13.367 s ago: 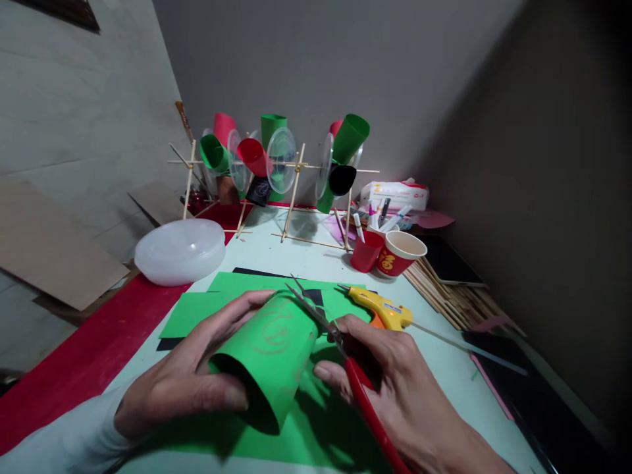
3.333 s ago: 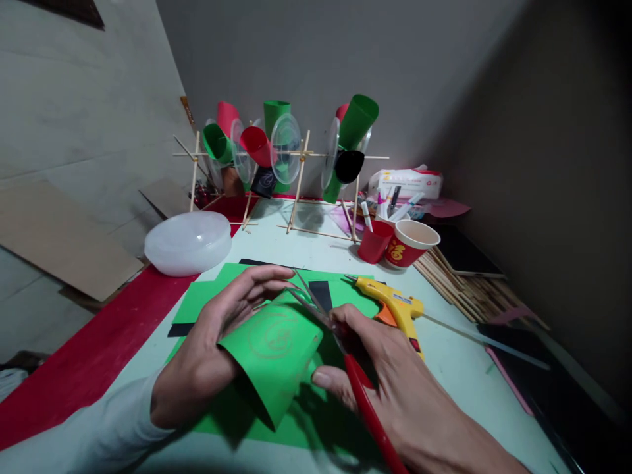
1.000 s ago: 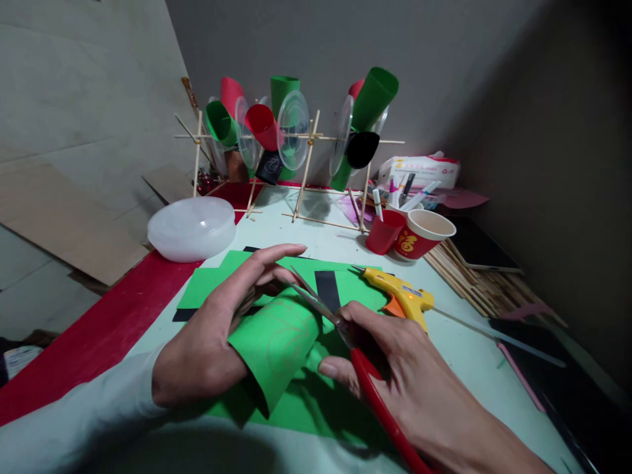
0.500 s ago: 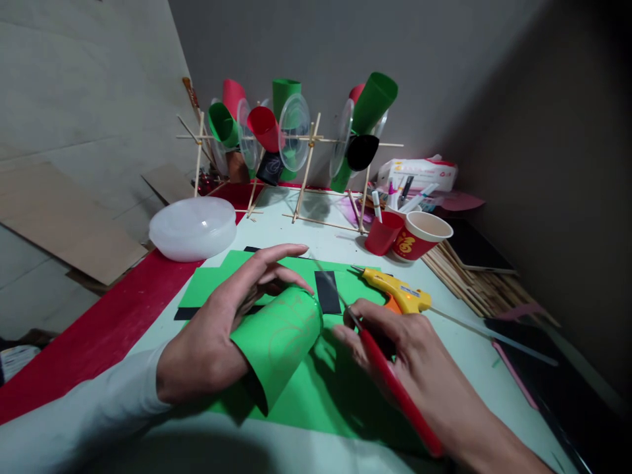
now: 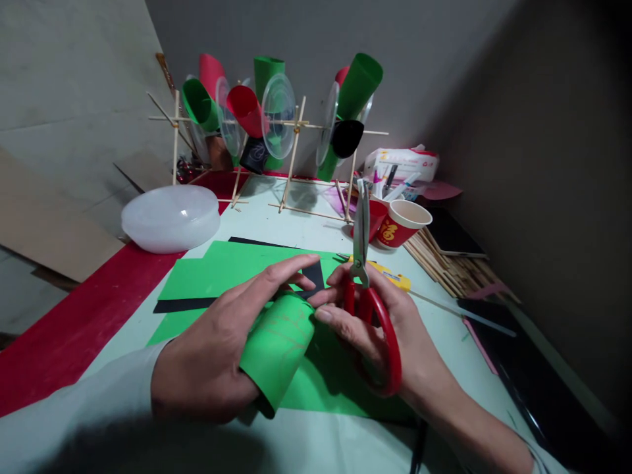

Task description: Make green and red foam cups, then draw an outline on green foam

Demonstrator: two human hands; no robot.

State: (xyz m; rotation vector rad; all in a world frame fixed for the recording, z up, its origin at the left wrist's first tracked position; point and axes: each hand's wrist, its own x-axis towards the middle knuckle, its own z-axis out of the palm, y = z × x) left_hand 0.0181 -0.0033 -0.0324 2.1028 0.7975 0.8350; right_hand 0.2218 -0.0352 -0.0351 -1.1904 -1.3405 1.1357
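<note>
My left hand (image 5: pixel 212 359) is wrapped around a rolled green paper tube (image 5: pixel 279 349) with faint curling line patterns on it. One part of that hand is inside the tube's near opening. In my right hand (image 5: pixel 407 322) are scissors (image 5: pixel 360 266) with red handles, blades pointing up and looking closed. The right thumb and fingertips are at the tube's far rim; whether they pinch it I cannot tell. Beneath both hands lie green paper sheets (image 5: pixel 197 276). A small black paper piece (image 5: pixel 313 275) shows between the hands. Behind the right hand, a yellow glue gun (image 5: pixel 397 278) is partly hidden.
At the back stands a stick frame (image 5: pixel 291 158) carrying clear discs and red, green and black paper cups. Left is a translucent plastic container (image 5: pixel 170 220). On the right are a paper cup (image 5: pixel 405 227), a red cup (image 5: pixel 376 214), wooden sticks (image 5: pixel 434 263) and a black glossy object (image 5: pixel 528 368).
The scissors have swung upright in my right hand, away from the tube's rim. The right fingertips have come left to the rim. My left hand still holds the tube; the view has shifted slightly.
</note>
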